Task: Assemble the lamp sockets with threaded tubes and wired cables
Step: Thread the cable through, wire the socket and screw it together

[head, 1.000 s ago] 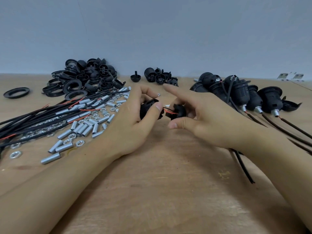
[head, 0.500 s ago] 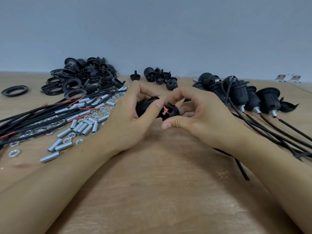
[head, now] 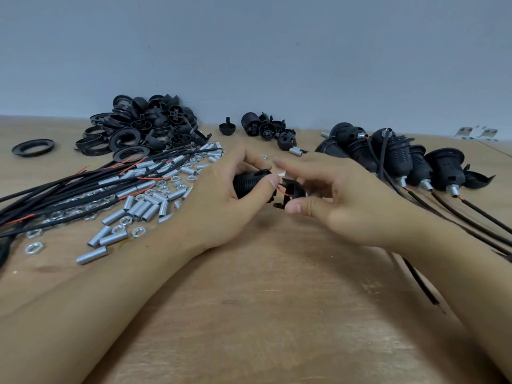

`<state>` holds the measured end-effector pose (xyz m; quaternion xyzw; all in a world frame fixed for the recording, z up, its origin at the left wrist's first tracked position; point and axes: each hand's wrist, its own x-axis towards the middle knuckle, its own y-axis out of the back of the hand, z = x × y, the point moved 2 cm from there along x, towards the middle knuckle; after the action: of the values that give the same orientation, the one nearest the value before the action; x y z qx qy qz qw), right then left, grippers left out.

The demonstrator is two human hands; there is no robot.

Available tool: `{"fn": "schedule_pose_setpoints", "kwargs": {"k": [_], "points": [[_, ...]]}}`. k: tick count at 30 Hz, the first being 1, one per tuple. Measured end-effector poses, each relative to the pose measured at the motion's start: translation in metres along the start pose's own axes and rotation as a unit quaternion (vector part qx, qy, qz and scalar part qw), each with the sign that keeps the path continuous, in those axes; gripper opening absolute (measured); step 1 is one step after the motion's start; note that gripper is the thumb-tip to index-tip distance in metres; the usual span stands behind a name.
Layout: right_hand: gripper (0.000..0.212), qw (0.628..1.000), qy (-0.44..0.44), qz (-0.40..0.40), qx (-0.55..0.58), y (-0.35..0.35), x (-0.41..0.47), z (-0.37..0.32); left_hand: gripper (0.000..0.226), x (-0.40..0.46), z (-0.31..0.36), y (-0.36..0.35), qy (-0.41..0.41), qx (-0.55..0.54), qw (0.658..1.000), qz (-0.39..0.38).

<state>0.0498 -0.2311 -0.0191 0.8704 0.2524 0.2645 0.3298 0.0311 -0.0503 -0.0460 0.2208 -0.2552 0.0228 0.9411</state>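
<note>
A ribbed black socket body (head: 253,185) is being gripped by the left hand (head: 221,200), thumb across its side and fingers curled behind, probably so that its open end is being kept turned toward the other hand. A small black cap (head: 291,194) is being pinched by the right hand (head: 340,200) between thumb and bent fingers, while the forefinger is being held out straight above it. The two pieces are being kept just apart, with thin red wires (head: 285,191) bridging the gap; this spacing is likely being left so the wires can be tucked in before the pieces are being closed together. Loose metal tubes (head: 144,207) and nuts (head: 33,248) are being kept beside the left wrist, next to a bundle of black cables (head: 69,189), within easy reach. Finished sockets (head: 415,164) with cables attached are being laid out on the wooden table (head: 277,314) to the right, well apart from the loose stock.
</note>
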Motion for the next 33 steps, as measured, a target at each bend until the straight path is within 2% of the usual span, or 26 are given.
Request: {"fn": "schedule_pose_setpoints", "kwargs": {"k": [1,3,5,10,18,21,25,29,33], "points": [[0.053,1.0,-0.011,0.013,0.019,0.0,0.001,0.001,0.022,0.0,0.0,0.001,0.0,-0.007,1.0,-0.001],[0.038,0.998,-0.016,0.046,0.045,-0.001,0.002,0.003,0.026,0.0,0.002,0.001,-0.004,-0.026,1.0,-0.007],[0.029,0.996,-0.003,0.062,0.06,-0.002,0.001,0.003,0.021,0.001,0.002,0.001,-0.006,-0.049,0.999,-0.015],[0.03,0.99,0.026,0.105,0.093,-0.004,-0.002,0.0,0.01,0.002,0.002,0.003,0.007,-0.112,0.994,-0.014],[0.042,0.993,0.035,0.092,0.072,-0.002,0.0,-0.002,0.006,0.002,-0.003,0.003,0.005,-0.046,0.999,-0.021],[0.044,0.991,0.024,0.095,0.089,0.004,0.001,-0.002,0.004,0.0,-0.001,-0.001,-0.006,-0.066,0.997,-0.045],[0.048,0.996,0.012,0.049,0.079,0.003,0.001,-0.001,0.002,-0.001,0.0,-0.005,-0.001,-0.071,0.996,-0.059],[0.044,0.998,0.017,0.021,0.051,0.003,0.0,-0.007,0.009,0.001,-0.001,-0.004,0.034,-0.078,0.994,-0.062],[0.045,0.997,0.019,0.008,0.069,0.003,-0.001,-0.006,0.018,0.002,0.001,-0.003,0.053,-0.109,0.991,-0.05]]}}
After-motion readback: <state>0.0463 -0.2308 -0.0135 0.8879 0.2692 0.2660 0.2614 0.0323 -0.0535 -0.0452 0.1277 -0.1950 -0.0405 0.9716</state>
